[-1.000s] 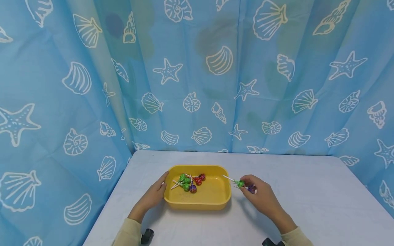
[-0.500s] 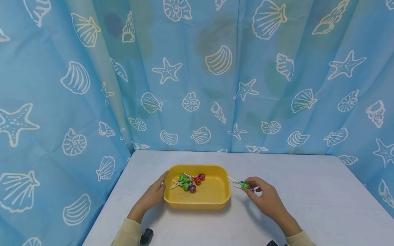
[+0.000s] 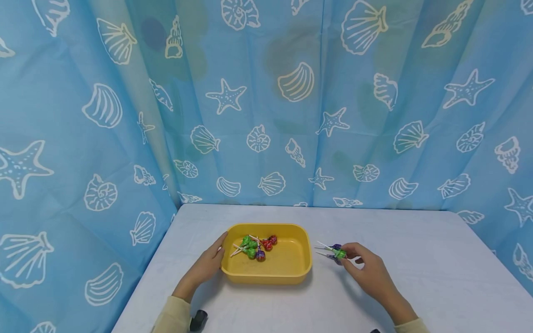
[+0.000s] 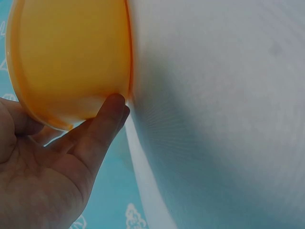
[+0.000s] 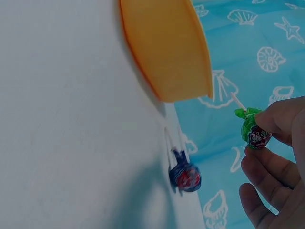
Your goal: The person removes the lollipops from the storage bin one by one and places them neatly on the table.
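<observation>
My left hand (image 3: 201, 268) grips the left end of a yellow tray (image 3: 266, 279), thumb at the rim and fingers against the outer wall (image 4: 71, 52). Green, red and purple lollipops (image 3: 260, 255) lie together in the tray's left half. To the tray's right, my right hand (image 3: 372, 275) pinches a green lollipop (image 5: 255, 131) by its wrapped head between thumb and finger, its stick pointing left. Beside it are purple lollipops (image 3: 335, 246), outside the grip; in the right wrist view one purple lollipop (image 5: 185, 176) appears low at the table surface.
The tray stands on a white-covered table (image 3: 416, 254). A blue curtain (image 3: 266, 106) with shell and starfish prints hangs behind the table and along its sides. A dark wrist device (image 3: 199, 320) shows beside the left sleeve.
My right hand has moved right, away from the tray, with the green lollipop. The purple ones, earlier at its fingers, now show outside the grip. The left hand and tray have stayed in place.
</observation>
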Demonstrator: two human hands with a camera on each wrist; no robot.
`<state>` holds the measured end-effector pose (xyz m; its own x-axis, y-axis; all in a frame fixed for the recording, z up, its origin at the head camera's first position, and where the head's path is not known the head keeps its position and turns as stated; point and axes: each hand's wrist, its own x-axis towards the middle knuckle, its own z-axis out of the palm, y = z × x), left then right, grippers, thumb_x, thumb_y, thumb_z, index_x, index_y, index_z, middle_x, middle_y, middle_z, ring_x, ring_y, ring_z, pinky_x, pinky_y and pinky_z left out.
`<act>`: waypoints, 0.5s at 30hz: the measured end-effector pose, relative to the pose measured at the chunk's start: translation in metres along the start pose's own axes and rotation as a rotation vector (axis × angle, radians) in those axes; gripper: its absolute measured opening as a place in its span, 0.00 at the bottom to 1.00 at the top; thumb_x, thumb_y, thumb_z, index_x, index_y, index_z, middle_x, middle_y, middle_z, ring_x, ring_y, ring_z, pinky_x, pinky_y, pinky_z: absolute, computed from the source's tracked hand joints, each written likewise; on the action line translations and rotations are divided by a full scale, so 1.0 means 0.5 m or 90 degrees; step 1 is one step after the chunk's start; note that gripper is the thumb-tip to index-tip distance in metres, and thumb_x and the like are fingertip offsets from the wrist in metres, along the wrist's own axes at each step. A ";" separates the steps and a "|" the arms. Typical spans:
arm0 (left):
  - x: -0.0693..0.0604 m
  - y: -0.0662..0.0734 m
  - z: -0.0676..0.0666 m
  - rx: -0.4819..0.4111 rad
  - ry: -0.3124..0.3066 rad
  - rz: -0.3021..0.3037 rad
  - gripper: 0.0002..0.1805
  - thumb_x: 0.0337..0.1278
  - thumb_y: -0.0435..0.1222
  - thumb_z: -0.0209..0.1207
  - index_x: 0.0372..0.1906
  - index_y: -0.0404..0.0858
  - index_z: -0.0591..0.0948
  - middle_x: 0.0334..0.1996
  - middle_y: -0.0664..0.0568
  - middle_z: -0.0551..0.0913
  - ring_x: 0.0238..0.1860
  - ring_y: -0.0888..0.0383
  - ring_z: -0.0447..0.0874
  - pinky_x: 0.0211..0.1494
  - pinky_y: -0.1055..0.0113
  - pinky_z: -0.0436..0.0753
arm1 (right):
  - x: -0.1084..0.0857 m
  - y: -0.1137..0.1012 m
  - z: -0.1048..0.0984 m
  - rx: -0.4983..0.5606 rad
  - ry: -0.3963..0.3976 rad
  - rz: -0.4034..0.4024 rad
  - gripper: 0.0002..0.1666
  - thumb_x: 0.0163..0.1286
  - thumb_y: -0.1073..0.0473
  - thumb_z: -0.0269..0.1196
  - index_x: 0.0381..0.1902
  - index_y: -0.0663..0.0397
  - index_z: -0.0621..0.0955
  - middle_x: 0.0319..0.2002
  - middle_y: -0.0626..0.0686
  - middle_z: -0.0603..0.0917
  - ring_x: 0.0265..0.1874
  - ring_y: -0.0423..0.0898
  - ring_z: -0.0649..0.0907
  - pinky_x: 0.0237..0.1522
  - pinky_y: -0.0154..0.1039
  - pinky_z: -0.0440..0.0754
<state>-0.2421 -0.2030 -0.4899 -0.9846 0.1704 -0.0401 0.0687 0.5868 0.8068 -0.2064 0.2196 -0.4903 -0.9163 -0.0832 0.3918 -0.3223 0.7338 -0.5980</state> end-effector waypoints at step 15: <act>0.000 -0.001 0.001 0.011 0.002 0.006 0.29 0.80 0.33 0.41 0.81 0.37 0.56 0.78 0.39 0.58 0.77 0.39 0.54 0.76 0.41 0.56 | -0.017 0.049 0.010 -0.011 -0.080 0.041 0.16 0.63 0.65 0.70 0.49 0.52 0.84 0.39 0.43 0.86 0.40 0.43 0.84 0.41 0.44 0.84</act>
<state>-0.2421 -0.2029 -0.4907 -0.9844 0.1730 -0.0306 0.0806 0.5993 0.7965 -0.2076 0.2351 -0.5119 -0.9578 -0.1181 0.2620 -0.2586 0.7517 -0.6067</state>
